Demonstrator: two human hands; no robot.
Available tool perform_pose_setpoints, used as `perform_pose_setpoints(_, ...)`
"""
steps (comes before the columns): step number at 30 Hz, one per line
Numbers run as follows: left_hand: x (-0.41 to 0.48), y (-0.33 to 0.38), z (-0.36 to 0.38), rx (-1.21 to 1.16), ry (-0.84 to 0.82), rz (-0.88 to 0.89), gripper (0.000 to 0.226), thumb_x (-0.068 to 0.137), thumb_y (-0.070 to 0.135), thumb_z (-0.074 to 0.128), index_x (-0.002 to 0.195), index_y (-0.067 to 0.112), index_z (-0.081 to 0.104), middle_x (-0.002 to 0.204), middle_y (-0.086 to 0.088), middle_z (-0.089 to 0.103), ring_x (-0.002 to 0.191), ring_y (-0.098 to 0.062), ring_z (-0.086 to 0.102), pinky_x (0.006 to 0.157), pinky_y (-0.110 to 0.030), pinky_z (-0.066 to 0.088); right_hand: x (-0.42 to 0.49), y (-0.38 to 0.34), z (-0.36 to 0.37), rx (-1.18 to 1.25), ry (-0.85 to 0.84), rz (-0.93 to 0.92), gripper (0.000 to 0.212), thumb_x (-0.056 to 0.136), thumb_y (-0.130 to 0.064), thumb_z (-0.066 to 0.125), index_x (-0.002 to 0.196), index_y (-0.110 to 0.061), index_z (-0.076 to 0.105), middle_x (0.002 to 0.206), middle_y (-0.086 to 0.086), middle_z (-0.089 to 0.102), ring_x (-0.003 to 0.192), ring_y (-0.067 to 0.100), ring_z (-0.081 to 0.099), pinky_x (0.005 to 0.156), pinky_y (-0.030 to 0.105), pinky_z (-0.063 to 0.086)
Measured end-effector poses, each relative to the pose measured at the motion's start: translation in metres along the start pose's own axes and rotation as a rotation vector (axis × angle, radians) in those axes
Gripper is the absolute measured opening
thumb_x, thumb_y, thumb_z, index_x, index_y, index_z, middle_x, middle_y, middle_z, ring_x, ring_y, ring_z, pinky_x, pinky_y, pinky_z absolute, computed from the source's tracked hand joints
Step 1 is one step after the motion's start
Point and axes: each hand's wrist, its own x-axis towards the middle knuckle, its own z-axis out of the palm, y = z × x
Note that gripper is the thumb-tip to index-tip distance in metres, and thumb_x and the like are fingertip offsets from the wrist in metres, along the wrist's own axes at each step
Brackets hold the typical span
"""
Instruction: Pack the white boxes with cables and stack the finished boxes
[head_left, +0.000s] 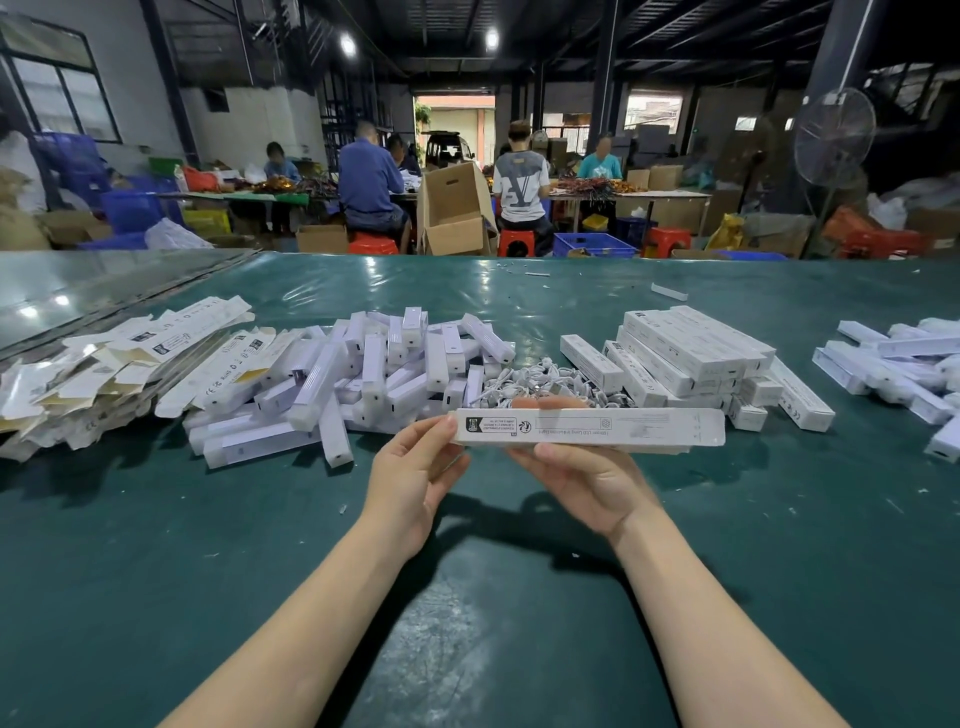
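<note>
A long white printed box (592, 427) lies level in the air above the green table, held between both hands. My left hand (415, 467) pinches its left end with the fingertips. My right hand (582, 473) grips it from below near the middle, fingertips showing over the far edge. Behind it lies a heap of coiled white cables (545, 382). A stack of closed white boxes (691, 358) stands to the right of the cables. Loose white light bars (374, 374) are piled to the left.
Flat unfolded box blanks (135, 364) spread across the far left of the green table (467, 597). More white boxes (904, 369) lie at the right edge. Other people sit at tables beyond, among cardboard cartons (454, 208), blue crates and red stools.
</note>
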Motion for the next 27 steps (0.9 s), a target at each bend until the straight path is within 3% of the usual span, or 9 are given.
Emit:
perform_pose_setpoints(6,-0.001,-0.004,0.002,0.007,0.121,0.009,0.012,0.087,0.007,0.058,0.076,0.011,0.064,0.065,0.003,0.07,0.068,-0.013,0.06,0.057,-0.017,0.055,0.0,0.0,0.001,-0.066,0.004,0.021,0.038,0.066,0.008,0.061,0.087,-0.021,0.074,0.096,0.002,0.073,0.094,0.018,0.067,0.087,0.031,0.053)
perform_pose_setpoints(10,-0.006,-0.006,0.008,0.15,0.245,0.137,0.011,0.089,0.008,0.057,0.088,0.003,0.067,0.074,0.0,0.067,0.07,-0.011,0.061,0.059,-0.013,0.053,0.001,0.003,0.003,-0.078,0.048,0.043,0.04,0.065,0.009,0.056,0.084,-0.021,0.075,0.093,0.002,0.073,0.091,0.017,0.068,0.087,0.031,0.053)
perform_pose_setpoints(13,-0.017,-0.009,0.021,0.259,0.161,0.225,0.02,0.095,0.014,0.048,0.099,0.014,0.067,0.087,0.007,0.067,0.084,-0.01,0.059,0.074,-0.02,0.05,0.003,0.006,0.004,-0.012,0.133,0.019,0.038,0.062,0.008,0.057,0.079,-0.021,0.075,0.09,0.004,0.073,0.086,0.018,0.069,0.081,0.029,0.055)
perform_pose_setpoints(15,-0.027,-0.013,0.031,0.208,-0.003,0.147,0.023,0.096,0.019,0.043,0.104,0.027,0.062,0.099,0.014,0.064,0.097,-0.008,0.056,0.083,-0.027,0.044,0.004,0.005,0.003,0.033,0.189,-0.023,0.036,0.062,0.008,0.057,0.077,-0.02,0.074,0.088,0.005,0.073,0.086,0.019,0.069,0.08,0.03,0.056)
perform_pose_setpoints(18,-0.026,-0.009,0.03,0.01,-0.121,-0.039,0.026,0.094,0.029,0.04,0.114,0.027,0.057,0.103,0.015,0.059,0.102,-0.013,0.052,0.088,-0.031,0.04,0.002,0.003,0.002,0.043,0.244,-0.048,0.033,0.062,0.007,0.058,0.085,-0.015,0.068,0.088,0.006,0.073,0.087,0.02,0.069,0.08,0.031,0.056)
perform_pose_setpoints(20,-0.02,-0.004,0.022,-0.069,-0.097,-0.154,0.035,0.093,0.037,0.038,0.117,0.021,0.057,0.105,0.01,0.057,0.103,-0.018,0.051,0.089,-0.034,0.039,0.001,0.006,0.007,-0.13,0.27,-0.04,0.034,0.06,0.002,0.064,0.09,-0.016,0.062,0.086,0.002,0.072,0.087,0.018,0.068,0.08,0.029,0.055)
perform_pose_setpoints(22,-0.016,-0.002,0.02,-0.037,-0.079,-0.259,0.03,0.093,0.037,0.041,0.106,0.017,0.059,0.101,0.004,0.058,0.101,-0.02,0.052,0.084,-0.033,0.043,0.002,0.013,0.013,-0.406,0.356,-0.07,0.035,0.059,0.001,0.074,0.086,-0.018,0.065,0.079,-0.003,0.072,0.082,0.012,0.066,0.077,0.022,0.053)
perform_pose_setpoints(24,-0.017,-0.002,0.021,0.246,-0.08,-0.225,0.021,0.092,0.03,0.05,0.105,0.015,0.058,0.101,-0.002,0.059,0.092,-0.019,0.055,0.08,-0.034,0.048,0.004,0.016,0.02,-0.717,0.544,-0.187,0.02,0.066,-0.003,0.076,0.073,-0.016,0.063,0.069,-0.002,0.068,0.068,0.011,0.062,0.065,0.02,0.048)
perform_pose_setpoints(27,-0.008,-0.01,0.002,1.322,-0.151,0.277,0.037,0.084,0.029,0.06,0.121,0.022,0.057,0.102,0.004,0.066,0.1,-0.016,0.057,0.09,-0.03,0.043,0.007,0.01,0.016,-1.314,0.764,-0.505,0.02,0.062,-0.006,0.062,0.062,-0.013,0.044,0.066,0.005,0.047,0.062,0.023,0.042,0.056,0.027,0.026)
